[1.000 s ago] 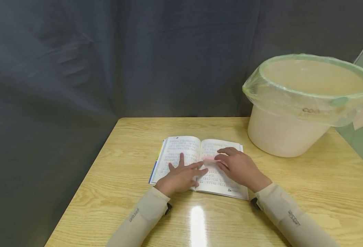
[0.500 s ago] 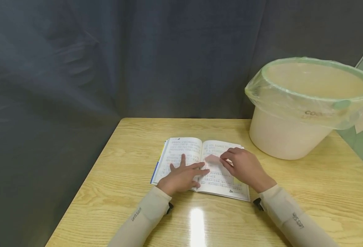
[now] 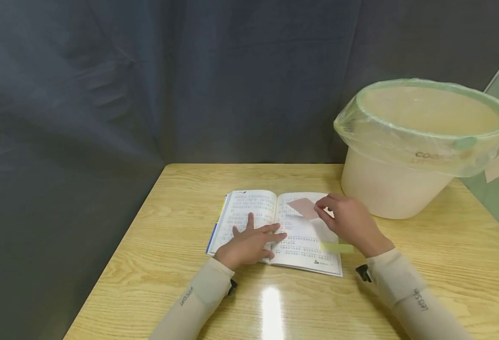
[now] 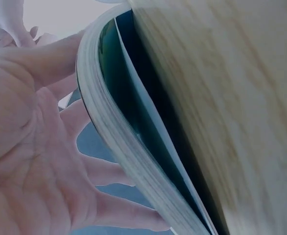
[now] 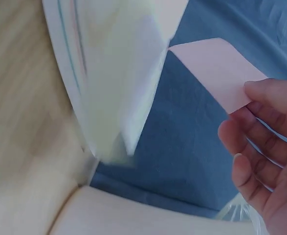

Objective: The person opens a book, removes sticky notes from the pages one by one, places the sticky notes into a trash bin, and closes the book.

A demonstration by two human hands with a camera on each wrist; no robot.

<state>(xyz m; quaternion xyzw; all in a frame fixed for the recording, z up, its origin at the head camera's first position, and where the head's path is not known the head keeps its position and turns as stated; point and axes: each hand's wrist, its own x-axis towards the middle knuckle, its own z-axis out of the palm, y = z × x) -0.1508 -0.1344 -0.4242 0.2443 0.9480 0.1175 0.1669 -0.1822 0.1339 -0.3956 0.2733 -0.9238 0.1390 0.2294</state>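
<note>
An open book [image 3: 291, 259] with printed pages lies on the wooden table. My left hand [image 3: 249, 243] rests across its middle, fingers spread over both pages. In the left wrist view the palm [image 4: 31, 147] shows beside the thick page edges [image 4: 106, 112]. Above the right page, my right hand [image 3: 351, 222] pinches a pink sticky note [image 3: 303, 208] at its right corner. The right wrist view shows that pink note [image 5: 219, 71] between thumb and fingers, raised off the page. A yellow sticky note [image 3: 337, 247] sticks out past the book's right edge, below the right hand.
A large pale bucket [image 3: 395, 184] lined with a clear plastic bag [image 3: 402, 141] stands at the table's back right, behind the right hand. A dark curtain [image 3: 249, 80] hangs behind the table [image 3: 181, 198]. Bright glare lies on the wood in front of the book.
The pink sticky note has come up off the right page and moved right and back with my right hand. The yellow note has come into fuller view. My left hand has stayed put.
</note>
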